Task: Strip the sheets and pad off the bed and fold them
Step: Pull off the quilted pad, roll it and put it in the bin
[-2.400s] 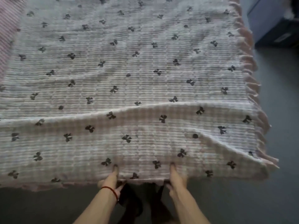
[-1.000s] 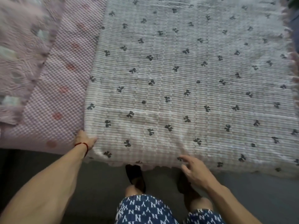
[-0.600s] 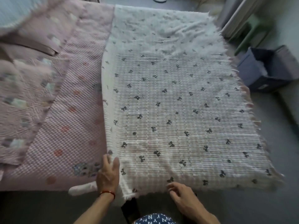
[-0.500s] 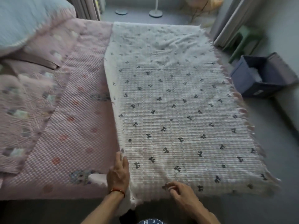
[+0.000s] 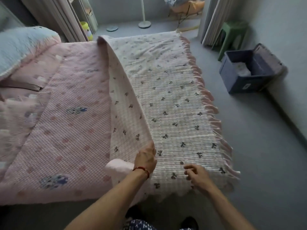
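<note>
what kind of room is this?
Most likely a home bedroom: a bed under a pink quilted cover, a bow-print pad half folded on it, curtains behind, and a storage box on the floor.

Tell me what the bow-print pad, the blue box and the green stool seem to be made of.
Pad: apparently quilted fabric, matte, with stitched ridges and a ruffled pink edge. Box: probably rigid plastic, smooth walls. Stool: likely moulded plastic, uniformly green.

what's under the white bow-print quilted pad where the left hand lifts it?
Under the white bow-print quilted pad, the left hand exposes a pink gingham quilted sheet. Whatever lies beneath the pad's flat right part stays covered.
</note>
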